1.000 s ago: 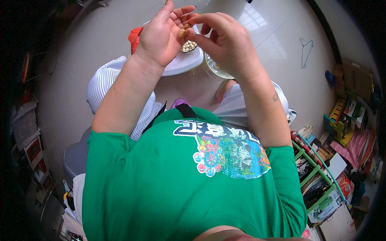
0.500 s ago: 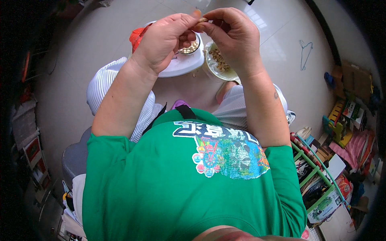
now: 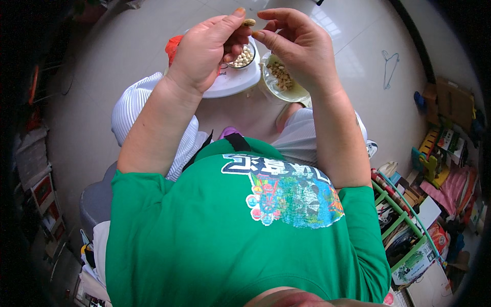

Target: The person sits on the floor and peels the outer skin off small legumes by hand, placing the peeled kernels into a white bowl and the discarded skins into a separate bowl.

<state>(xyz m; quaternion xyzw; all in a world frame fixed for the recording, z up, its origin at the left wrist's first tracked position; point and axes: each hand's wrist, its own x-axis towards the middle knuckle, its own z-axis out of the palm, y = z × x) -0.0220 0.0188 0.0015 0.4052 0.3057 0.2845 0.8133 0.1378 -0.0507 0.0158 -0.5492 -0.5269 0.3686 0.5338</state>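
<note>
My left hand [image 3: 209, 48] has its fingers closed on a peanut in its shell [image 3: 249, 23], which pokes up past the thumb. Just to its right, my right hand [image 3: 302, 46] has thumb and index finger apart, with nothing seen between them. Below the hands, a glass bowl of pale round kernels [image 3: 241, 60] sits on a white plastic stool top [image 3: 222, 87]. Beside the stool, under my right hand, is a lined bowl [image 3: 284, 93] with broken shells [image 3: 279, 71] in it. A red bag [image 3: 172, 48] lies at the stool's back left, partly hidden by my left hand.
A blue hanger [image 3: 390, 66] lies on the tiled floor [image 3: 358, 102] to the right. Along that side are cardboard [image 3: 454, 102], a pink cloth [image 3: 455, 184] and a green rack of odds and ends [image 3: 396, 225]. A grey seat [image 3: 94, 199] is under me. Stacked items [image 3: 43, 192] line the left.
My left hand has turned from palm up to thumb uppermost. My right fingers, half a second ago touching the peanut, have parted from it and moved slightly right, leaving it in my left hand.
</note>
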